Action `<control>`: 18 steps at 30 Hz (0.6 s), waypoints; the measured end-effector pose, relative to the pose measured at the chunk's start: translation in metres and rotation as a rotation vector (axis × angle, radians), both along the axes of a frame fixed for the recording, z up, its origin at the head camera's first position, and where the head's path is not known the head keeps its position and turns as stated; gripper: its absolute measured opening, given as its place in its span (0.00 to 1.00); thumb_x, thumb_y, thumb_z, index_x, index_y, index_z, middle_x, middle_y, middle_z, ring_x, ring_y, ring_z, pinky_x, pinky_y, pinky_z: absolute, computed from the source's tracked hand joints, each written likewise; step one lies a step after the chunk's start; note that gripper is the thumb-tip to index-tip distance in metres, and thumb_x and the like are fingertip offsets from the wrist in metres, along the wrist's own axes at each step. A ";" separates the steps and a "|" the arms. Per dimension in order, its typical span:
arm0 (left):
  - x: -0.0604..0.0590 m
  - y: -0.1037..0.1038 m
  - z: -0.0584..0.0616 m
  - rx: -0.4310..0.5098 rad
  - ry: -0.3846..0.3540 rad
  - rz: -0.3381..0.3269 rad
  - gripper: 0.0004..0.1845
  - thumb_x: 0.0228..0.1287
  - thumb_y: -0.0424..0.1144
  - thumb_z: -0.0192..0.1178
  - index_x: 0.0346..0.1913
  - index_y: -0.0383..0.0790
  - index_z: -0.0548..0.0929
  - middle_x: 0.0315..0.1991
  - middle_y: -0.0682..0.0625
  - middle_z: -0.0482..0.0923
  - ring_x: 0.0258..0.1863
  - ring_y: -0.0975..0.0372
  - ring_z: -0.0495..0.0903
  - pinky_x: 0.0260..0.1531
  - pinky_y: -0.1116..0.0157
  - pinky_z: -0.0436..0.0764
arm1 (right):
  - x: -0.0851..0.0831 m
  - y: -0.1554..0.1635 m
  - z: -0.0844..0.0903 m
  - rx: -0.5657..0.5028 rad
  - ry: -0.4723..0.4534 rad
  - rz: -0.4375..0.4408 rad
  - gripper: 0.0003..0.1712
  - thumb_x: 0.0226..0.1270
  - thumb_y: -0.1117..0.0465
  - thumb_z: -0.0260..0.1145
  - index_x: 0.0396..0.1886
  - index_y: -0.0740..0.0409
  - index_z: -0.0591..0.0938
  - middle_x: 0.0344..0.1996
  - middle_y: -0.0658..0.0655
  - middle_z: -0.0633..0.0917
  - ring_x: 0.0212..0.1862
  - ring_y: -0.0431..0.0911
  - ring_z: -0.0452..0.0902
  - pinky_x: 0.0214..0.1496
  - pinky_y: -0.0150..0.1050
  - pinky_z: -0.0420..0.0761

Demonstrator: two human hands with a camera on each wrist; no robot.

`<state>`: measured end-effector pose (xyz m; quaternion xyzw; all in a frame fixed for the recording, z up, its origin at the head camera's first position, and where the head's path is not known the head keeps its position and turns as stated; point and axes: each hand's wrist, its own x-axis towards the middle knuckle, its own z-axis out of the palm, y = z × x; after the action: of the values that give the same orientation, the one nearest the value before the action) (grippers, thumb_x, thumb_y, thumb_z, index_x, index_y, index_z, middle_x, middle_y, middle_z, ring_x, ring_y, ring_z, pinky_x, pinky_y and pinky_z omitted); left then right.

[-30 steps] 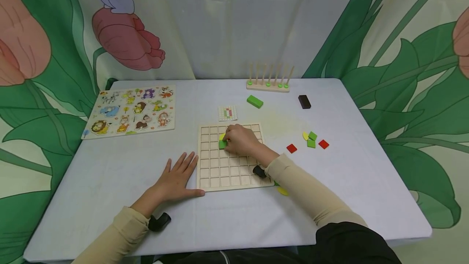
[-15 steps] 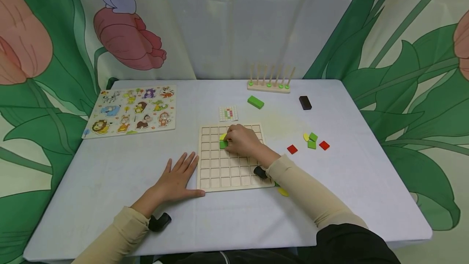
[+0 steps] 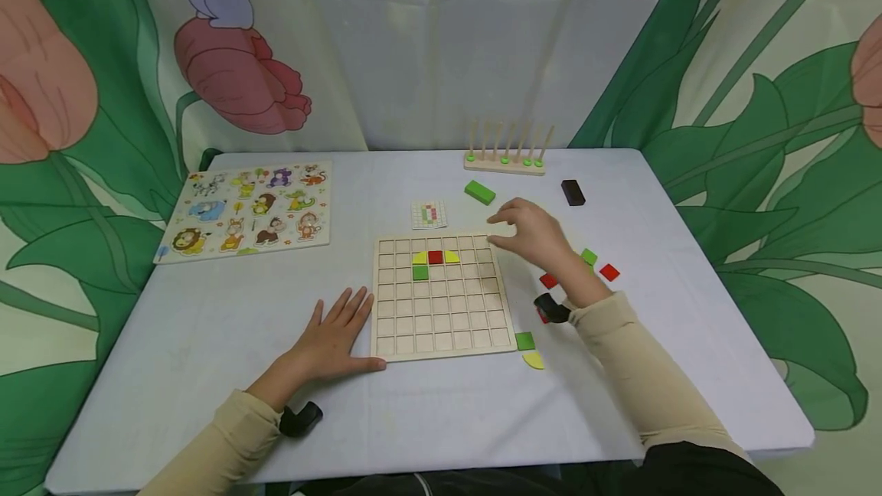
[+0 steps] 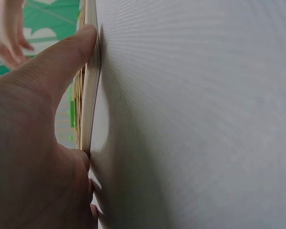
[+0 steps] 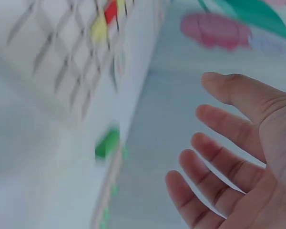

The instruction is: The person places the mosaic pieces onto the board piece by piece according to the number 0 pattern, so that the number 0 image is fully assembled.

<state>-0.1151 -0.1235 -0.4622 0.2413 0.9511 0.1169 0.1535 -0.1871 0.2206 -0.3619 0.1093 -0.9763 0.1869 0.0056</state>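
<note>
A wooden grid board (image 3: pixel 441 312) lies at mid-table. In its upper part a red square tile (image 3: pixel 435 257) sits between two yellow curved-edge tiles, the left one (image 3: pixel 419 258) and the right one (image 3: pixel 451 256). A green square tile (image 3: pixel 420 272) lies below the left yellow one. My left hand (image 3: pixel 331 339) rests spread beside the board, its fingertips and thumb at the left edge; the left wrist view shows the thumb (image 4: pixel 71 50) against the board's side. Raised past the board's right edge, my right hand (image 3: pixel 534 236) has parted, loosely bent fingers (image 5: pixel 219 162) and holds nothing.
Loose tiles lie right of the board, including a green square (image 3: pixel 525 341), a yellow piece (image 3: pixel 534 360) and a red square (image 3: pixel 609 272). Behind are a pattern card (image 3: pixel 429 214), green block (image 3: pixel 479 192), black block (image 3: pixel 573 192) and peg stand (image 3: pixel 504 165). An animal puzzle (image 3: pixel 241 209) lies left.
My right hand has left the tiles on the board and moved right and up, uncovering the red tile and the right yellow tile. My left hand has stayed in place.
</note>
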 end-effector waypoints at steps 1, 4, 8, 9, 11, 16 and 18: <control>0.000 0.000 0.000 0.001 0.000 0.001 0.60 0.47 0.75 0.55 0.75 0.43 0.47 0.77 0.45 0.41 0.76 0.47 0.39 0.66 0.34 0.41 | 0.002 0.014 0.003 -0.007 -0.003 -0.032 0.21 0.58 0.54 0.70 0.51 0.56 0.83 0.52 0.59 0.79 0.52 0.54 0.77 0.45 0.48 0.79; 0.000 0.000 -0.001 0.001 0.001 0.000 0.60 0.47 0.75 0.55 0.75 0.43 0.47 0.77 0.45 0.41 0.76 0.47 0.39 0.66 0.34 0.41 | 0.006 0.055 0.010 -0.009 -0.031 -0.132 0.22 0.58 0.56 0.70 0.52 0.59 0.82 0.52 0.63 0.79 0.50 0.56 0.76 0.42 0.49 0.79; 0.000 0.000 -0.002 -0.004 0.004 -0.002 0.60 0.47 0.76 0.55 0.75 0.43 0.47 0.77 0.45 0.41 0.76 0.47 0.39 0.66 0.34 0.41 | 0.008 0.105 0.007 0.021 -0.108 -0.253 0.25 0.59 0.55 0.68 0.55 0.61 0.80 0.53 0.68 0.77 0.49 0.59 0.74 0.41 0.50 0.79; 0.000 0.000 -0.002 -0.004 0.004 -0.003 0.60 0.47 0.76 0.55 0.75 0.43 0.47 0.77 0.45 0.41 0.76 0.47 0.39 0.66 0.34 0.41 | 0.009 0.116 0.004 0.027 -0.135 -0.275 0.26 0.59 0.54 0.68 0.56 0.61 0.80 0.54 0.69 0.76 0.49 0.60 0.73 0.41 0.50 0.79; 0.000 0.000 -0.001 -0.002 0.005 -0.004 0.60 0.47 0.75 0.55 0.75 0.42 0.47 0.77 0.45 0.41 0.76 0.47 0.39 0.66 0.34 0.41 | 0.009 0.132 -0.004 0.037 -0.191 -0.315 0.27 0.60 0.53 0.67 0.57 0.60 0.79 0.55 0.70 0.75 0.49 0.60 0.72 0.40 0.50 0.78; 0.000 0.001 0.000 0.005 0.007 -0.001 0.60 0.47 0.75 0.55 0.75 0.42 0.47 0.77 0.45 0.42 0.76 0.46 0.40 0.66 0.34 0.42 | 0.010 0.148 -0.029 0.035 -0.297 -0.364 0.28 0.60 0.51 0.67 0.58 0.59 0.78 0.59 0.71 0.71 0.52 0.62 0.70 0.46 0.53 0.78; 0.000 0.001 0.000 0.008 0.009 0.002 0.59 0.47 0.75 0.55 0.75 0.42 0.47 0.77 0.44 0.42 0.76 0.46 0.40 0.66 0.34 0.42 | 0.009 0.149 -0.036 0.032 -0.318 -0.372 0.28 0.61 0.51 0.66 0.58 0.60 0.78 0.61 0.72 0.70 0.55 0.63 0.68 0.50 0.56 0.76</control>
<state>-0.1150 -0.1225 -0.4626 0.2417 0.9515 0.1198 0.1479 -0.1778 0.3696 -0.3975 -0.1032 -0.9710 0.1818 -0.1156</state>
